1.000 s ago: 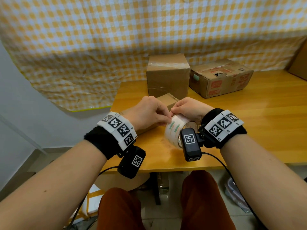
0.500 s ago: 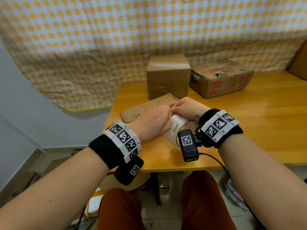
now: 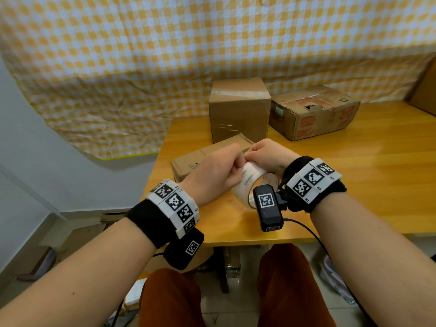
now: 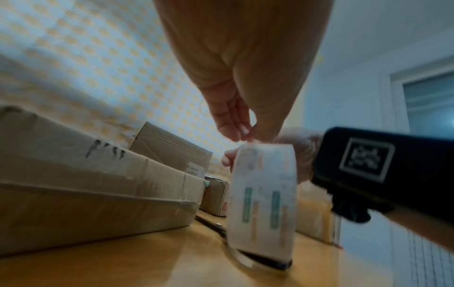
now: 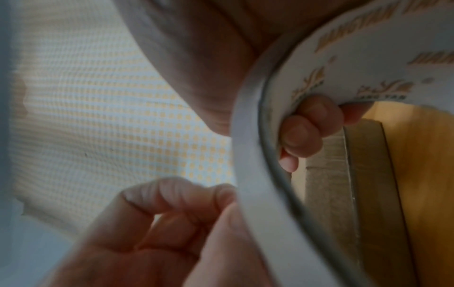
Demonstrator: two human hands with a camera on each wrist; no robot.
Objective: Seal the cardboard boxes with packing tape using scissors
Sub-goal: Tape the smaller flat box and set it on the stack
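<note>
- Since a second ago, the left hand [image 3: 213, 175] has been drawn back toward the table's near edge, uncovering the flat cardboard box [image 3: 203, 156] behind it; the roll is kept in the same spot.
- Packing tape roll [image 3: 250, 182] is stood on edge on the wooden table [image 3: 354, 185], near the front edge, between both hands.
- Right hand [image 3: 269, 153] is curled over the roll's top, with fingers [image 5: 304, 130] hooked inside the core.
- Left thumb and fingertips are pinched together at the top of the roll, on the tape's outer wrap; a lifted tape end cannot be made out.
- Dark scissors [image 4: 213, 225] are glimpsed lying flat on the table behind the roll, in the left wrist view.
- Farther back, a tall taped box [image 3: 239, 109] is seen just beside a printed box [image 3: 313, 114].
</note>
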